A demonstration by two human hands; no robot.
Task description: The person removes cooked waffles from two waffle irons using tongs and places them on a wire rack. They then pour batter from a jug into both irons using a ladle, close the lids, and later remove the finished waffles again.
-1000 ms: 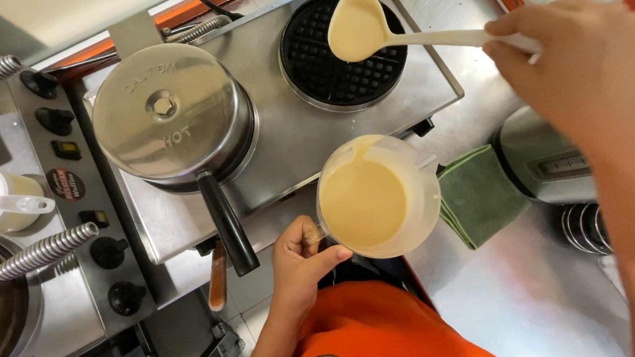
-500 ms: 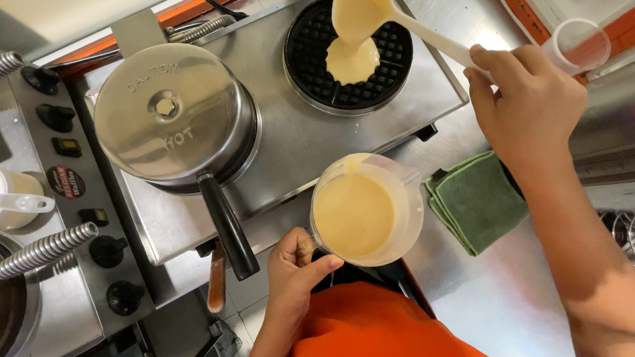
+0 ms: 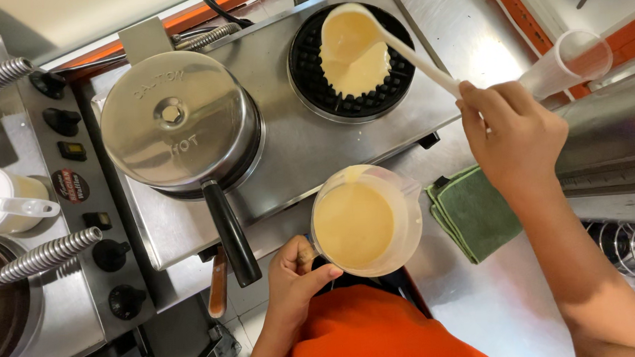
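Two hands were apart, each clamped on its own thing. The right hand [image 3: 514,135] gripped the white ladle [image 3: 376,45] by its handle end. The ladle's long axis ran diagonally from that hand up and left to the bowl, which hung tilted over the open waffle plate [image 3: 354,57]. Pale batter [image 3: 359,71] sat pooled on the dark grid under the bowl. The left hand [image 3: 297,281] held the clear jug of batter [image 3: 363,219] by its handle, near the body, well below the plate. The right hand was the nearer one to the plate. A closed domed lid [image 3: 173,121] with a black handle lay left of the plate. A folded green cloth [image 3: 471,214] lay just right of the jug.
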